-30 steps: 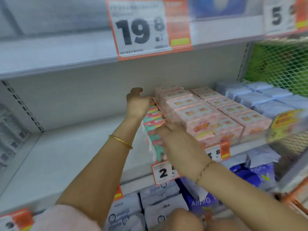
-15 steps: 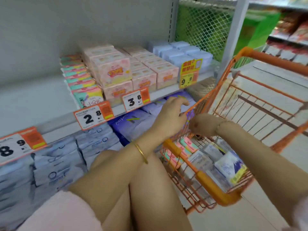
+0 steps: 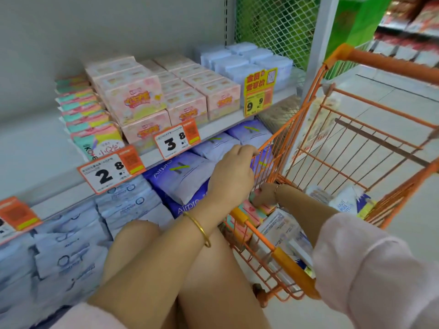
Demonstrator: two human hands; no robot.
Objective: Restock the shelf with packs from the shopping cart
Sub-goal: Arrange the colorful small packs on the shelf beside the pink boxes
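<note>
Lower now, the right grip [image 3: 263, 194] sits in the cart [image 3: 288, 265] on pink packs [image 3: 249, 210]; whether it holds one, I cannot tell. Left grip [image 3: 231, 172] curls round the cart's left rim.

Pink-teal packs [image 3: 252, 210] lie in the orange cart [image 3: 392, 65].

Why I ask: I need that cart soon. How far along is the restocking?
Partway. Done: a row of teal-pink packs stands on the shelf. In hand: the right hand grips a pink pack inside the shopping cart, the left hand holding its rim. Left: more packs lie in the cart, and bare shelf shows beside the row.
</note>
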